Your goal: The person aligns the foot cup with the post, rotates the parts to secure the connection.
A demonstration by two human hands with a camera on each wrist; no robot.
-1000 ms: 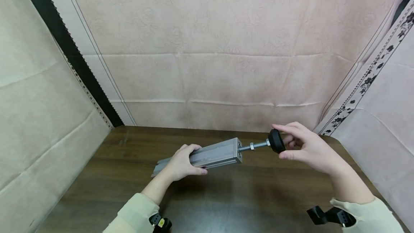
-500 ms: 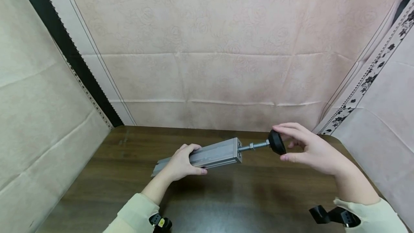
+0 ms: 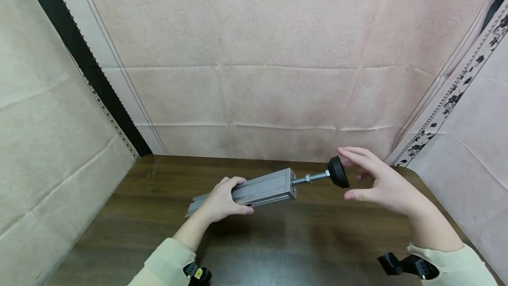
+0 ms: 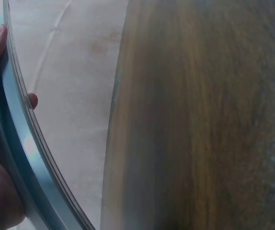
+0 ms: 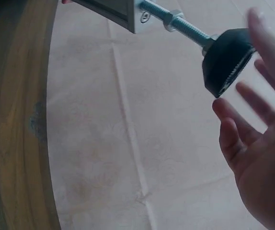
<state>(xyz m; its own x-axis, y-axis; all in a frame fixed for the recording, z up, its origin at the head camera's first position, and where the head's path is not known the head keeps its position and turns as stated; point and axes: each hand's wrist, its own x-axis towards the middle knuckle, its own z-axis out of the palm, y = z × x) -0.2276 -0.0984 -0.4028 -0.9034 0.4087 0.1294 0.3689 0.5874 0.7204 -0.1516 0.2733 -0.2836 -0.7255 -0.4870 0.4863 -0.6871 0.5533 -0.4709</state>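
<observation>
In the head view my left hand (image 3: 224, 200) grips a grey aluminium profile (image 3: 266, 187) from above, thumb on its near side. The left wrist view has that profile (image 4: 25, 129) along its left edge, fingertips showing past it. A threaded rod (image 3: 317, 177) with nuts sticks out of the profile's right end and carries a black levelling foot (image 3: 338, 172). Around the foot my right hand (image 3: 377, 182) is spread, thumb apart from the fingers. In the right wrist view the fingertips are right at the rim of the foot (image 5: 227, 60), not closed round it.
Below the hands lies a dark brown wooden tabletop (image 3: 278, 242). Pale patterned cloth (image 3: 254, 56) hangs behind it, with more cloth panels on the left (image 3: 47, 144) and right (image 3: 472, 144). A black camera mount (image 3: 409, 265) sits on the right wrist.
My right hand's fingers have spread wider and lifted off the foot's rim. The profile and my left hand stay nearly in place.
</observation>
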